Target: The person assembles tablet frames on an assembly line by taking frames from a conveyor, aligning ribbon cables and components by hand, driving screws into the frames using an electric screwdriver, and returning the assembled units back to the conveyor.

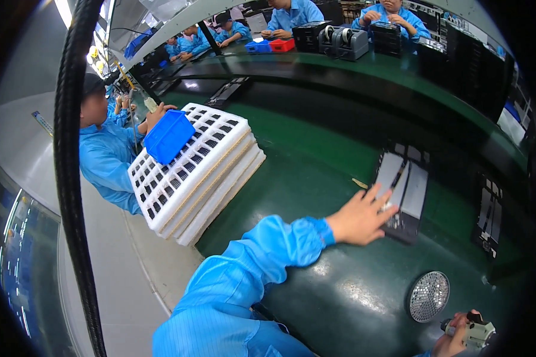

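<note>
My left hand (363, 219) reaches over the green bench with fingers spread. Its fingertips lie on the near left edge of a flat black device part (410, 196) with two silver-grey panels. At the lower right, my right hand (454, 338) is wrapped round a pale electric screwdriver (477, 334); the picture's dark rim hides part of that tool. Between the device part and my right hand sits a round silver dish (429, 296) with a dimpled surface. A small yellowish strip (359, 183) lies beside my left fingertips.
White foam trays (220, 172) stand stacked at the left, with a blue bin (170, 137) on top. A co-worker (110, 154) stands beside them. Another device part (489, 215) lies at the right. A tape dispenser (344, 43) stands on the far bench. A black cable (71, 178) hangs at left.
</note>
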